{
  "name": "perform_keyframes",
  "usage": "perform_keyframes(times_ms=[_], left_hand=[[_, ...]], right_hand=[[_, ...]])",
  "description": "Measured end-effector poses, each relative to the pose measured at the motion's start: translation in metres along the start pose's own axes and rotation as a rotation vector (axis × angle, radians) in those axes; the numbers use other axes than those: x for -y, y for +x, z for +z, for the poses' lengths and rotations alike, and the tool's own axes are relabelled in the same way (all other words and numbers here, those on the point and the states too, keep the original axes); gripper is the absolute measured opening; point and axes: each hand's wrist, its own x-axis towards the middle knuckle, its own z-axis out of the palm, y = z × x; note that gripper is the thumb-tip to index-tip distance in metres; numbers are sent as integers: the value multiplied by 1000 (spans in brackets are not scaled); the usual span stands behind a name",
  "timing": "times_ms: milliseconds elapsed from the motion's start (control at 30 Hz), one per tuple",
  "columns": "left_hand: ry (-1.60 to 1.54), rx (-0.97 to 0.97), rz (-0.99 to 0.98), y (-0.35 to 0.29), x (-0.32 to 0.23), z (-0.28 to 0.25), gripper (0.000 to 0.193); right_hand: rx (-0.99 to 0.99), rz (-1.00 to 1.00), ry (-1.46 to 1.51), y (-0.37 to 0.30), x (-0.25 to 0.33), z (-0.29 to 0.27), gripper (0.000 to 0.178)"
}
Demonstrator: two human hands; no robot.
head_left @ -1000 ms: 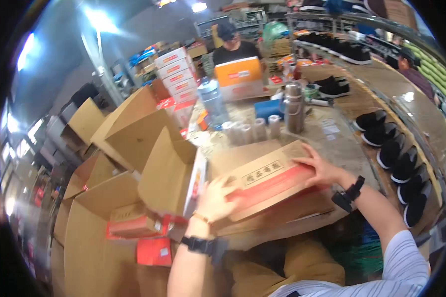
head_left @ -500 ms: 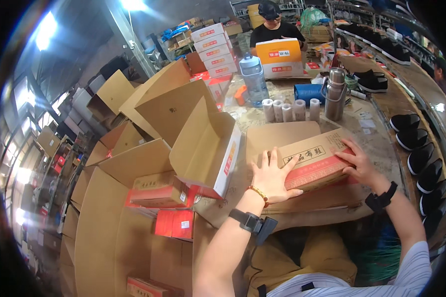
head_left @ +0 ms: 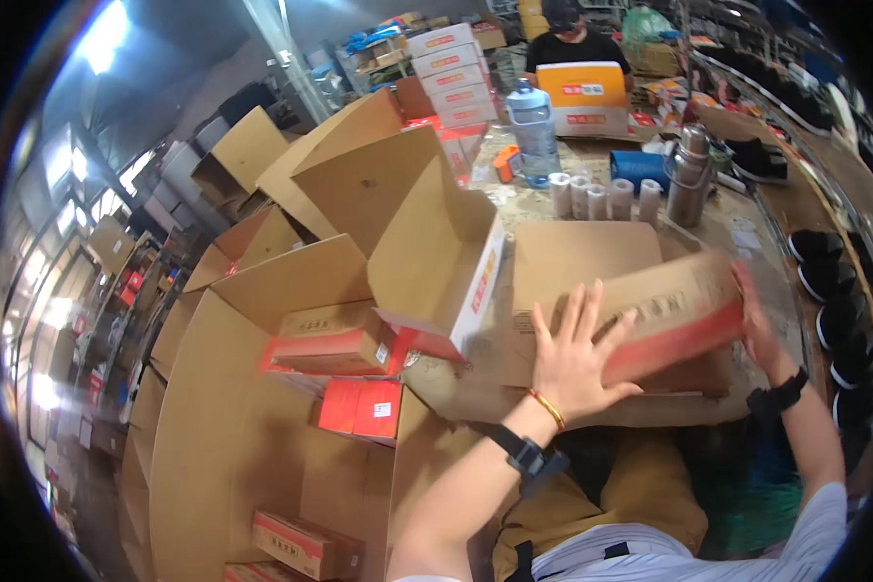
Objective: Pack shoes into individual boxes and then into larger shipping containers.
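Brown box (head_left: 677,312), blurred, touches a spread-open left hand (head_left: 574,369) and a right hand (head_left: 759,325) of unclear grip; carton (head_left: 209,388) contains red-brown boxes (head_left: 296,546), one cropped.

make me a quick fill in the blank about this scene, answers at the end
The brown box between the left hand and right hand has a ____ band.
A thin bracelet circles the ____ wrist.
A metal thermos stands to the ____ of the white rolls.

Missing words: red; left; right.

brown-and-red box (head_left: 677,315), white striped shirt (head_left: 606,565), blue jug (head_left: 535,136), black shoes (head_left: 840,322)
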Motion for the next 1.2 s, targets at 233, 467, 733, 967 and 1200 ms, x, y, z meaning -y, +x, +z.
perform_keyframes(times_ms=[233, 467, 733, 967, 1200], left_hand=[[-1790, -360, -599, -73, 4, 54, 103], [-1784, -277, -684, -198, 46, -33, 116], [-1397, -1253, -991, -411, 73, -125, 75], [-1469, -2042, -1248, -482, 170, -75, 78], [-1340, -2392, -1719, -612, 221, -8, 99]], right_hand=[[-3, 395, 45, -28, -29, -29, 94], [307, 78, -108, 16, 43, 74, 94], [383, -18, -666, 60, -52, 142, 57], [294, -221, -1081, 60, -96, 155, 46], [383, -290, -1183, 61, -91, 191, 43]])
